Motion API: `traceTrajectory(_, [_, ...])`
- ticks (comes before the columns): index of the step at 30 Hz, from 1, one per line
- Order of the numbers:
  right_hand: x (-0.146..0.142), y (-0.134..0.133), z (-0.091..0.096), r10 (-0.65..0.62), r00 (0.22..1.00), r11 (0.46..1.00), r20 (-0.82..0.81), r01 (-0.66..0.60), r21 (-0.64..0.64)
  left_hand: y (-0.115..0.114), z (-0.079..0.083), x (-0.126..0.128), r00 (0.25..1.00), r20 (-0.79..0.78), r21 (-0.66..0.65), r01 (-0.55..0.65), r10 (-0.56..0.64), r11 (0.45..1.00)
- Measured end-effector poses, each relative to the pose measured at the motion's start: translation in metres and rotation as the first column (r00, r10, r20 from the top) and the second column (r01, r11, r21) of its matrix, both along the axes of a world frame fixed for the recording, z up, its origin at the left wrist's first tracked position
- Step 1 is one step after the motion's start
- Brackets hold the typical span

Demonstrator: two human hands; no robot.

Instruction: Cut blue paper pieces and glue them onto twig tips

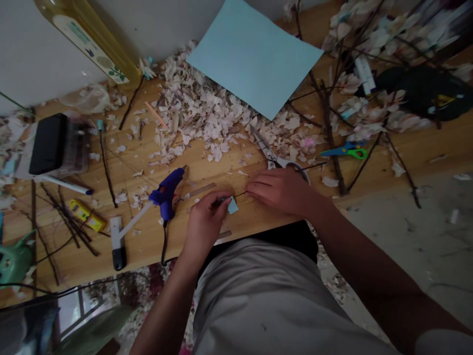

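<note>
The left hand pinches a small blue paper scrap just right of the glue gun, at the desk's near edge. The right hand lies knuckles-up farther right of the gun, close to the left hand but not touching it. Its fingertips rest on a thin stem that runs to the scrap, and I cannot tell whether it grips it. Silver scissors lie just beyond.

Wooden bench, badly littered. Petal scraps heaped mid-back, blue sheet overlapping heap's far edge. Steel scissors at heap's near side; green-handled scissors further right among flowered branches. Glue gun near front edge, cord over edge. Left end: loose twigs, yellow tube, pen, black box.
</note>
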State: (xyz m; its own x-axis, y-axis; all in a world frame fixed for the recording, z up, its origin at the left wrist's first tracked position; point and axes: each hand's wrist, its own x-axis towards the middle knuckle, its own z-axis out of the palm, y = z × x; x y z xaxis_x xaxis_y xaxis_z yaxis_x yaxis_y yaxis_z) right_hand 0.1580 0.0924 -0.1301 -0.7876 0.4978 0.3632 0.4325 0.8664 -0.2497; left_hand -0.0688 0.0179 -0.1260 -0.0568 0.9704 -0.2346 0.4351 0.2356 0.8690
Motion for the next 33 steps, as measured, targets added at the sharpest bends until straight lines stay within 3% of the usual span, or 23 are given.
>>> traceTrajectory(10, [0.005,-0.014,0.003,-0.027,0.998,0.999,0.049,0.028,-0.028,-0.012,-0.003,0.005,1.0,0.028,0.052,-0.009,0.008,0.999])
traceTrajectory(19, [0.011,-0.032,0.024,-0.047,0.998,0.998,0.044,0.048,-0.035,-0.021,0.015,0.004,0.997,0.077,0.059,0.006,-0.011,0.998])
traceTrajectory(26, [0.0,-0.013,0.015,-0.124,0.992,0.992,-0.011,0.125,0.026,0.004,0.006,-0.006,0.976,0.206,0.006,-0.077,0.074,0.997])
traceTrajectory(33, [-0.015,0.014,0.007,-0.171,0.983,0.984,-0.062,0.167,-0.055,0.036,-0.007,-0.013,0.93,0.34,0.048,-0.167,0.141,0.985])
